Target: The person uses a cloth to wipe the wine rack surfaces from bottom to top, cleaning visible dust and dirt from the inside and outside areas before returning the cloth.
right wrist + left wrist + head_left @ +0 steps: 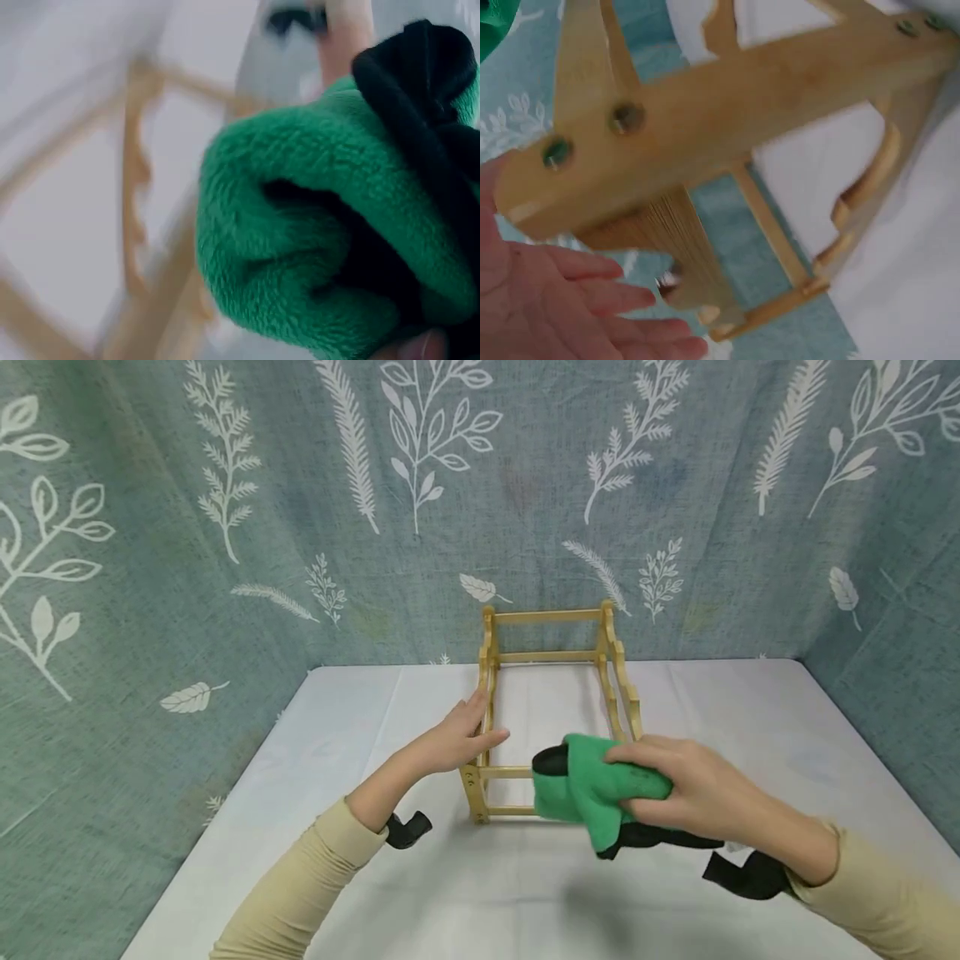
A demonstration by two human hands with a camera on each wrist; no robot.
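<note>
A light wooden rack (551, 617) with notched side rails stands on the white-covered table. My left hand (453, 739) rests along its left side, with fingers straight. In the left wrist view, those fingers (607, 292) lie beside the rack's end bar (735, 86), which carries dark screw heads. A bunched green fleecy cloth (592, 785) with black parts is gripped by my right hand (693, 777) over the rack's near right corner. The right wrist view shows the cloth (262, 247) folded over, most of that hand hidden behind it.
A white cloth (255, 868) covers the table. Behind and at both sides hangs a blue-green curtain (517, 502) with white leaf prints. Black straps (408, 831) hang at both wrists.
</note>
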